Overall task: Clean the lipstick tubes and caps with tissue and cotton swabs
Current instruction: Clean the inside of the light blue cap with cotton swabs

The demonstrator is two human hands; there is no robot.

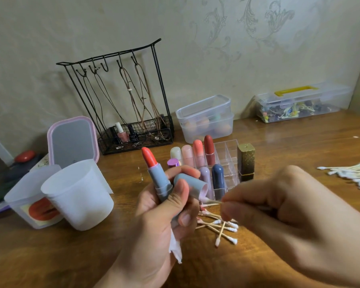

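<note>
Left hand [164, 213] grips the open grey-blue plastic lipstick tube [159, 175] and cap [192, 185], the cap's mouth facing right toward the thin wooden cotton swab [213, 202] pinched in the right hand [283, 213].

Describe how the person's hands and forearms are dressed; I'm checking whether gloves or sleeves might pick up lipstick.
Both hands are bare. The left hand and right hand wear no gloves, and no rings, watch or bracelet show. The visible stretches of wrist and forearm carry no sleeve or cuff. The fingernails that show on the left hand are short and look unpainted.
</note>
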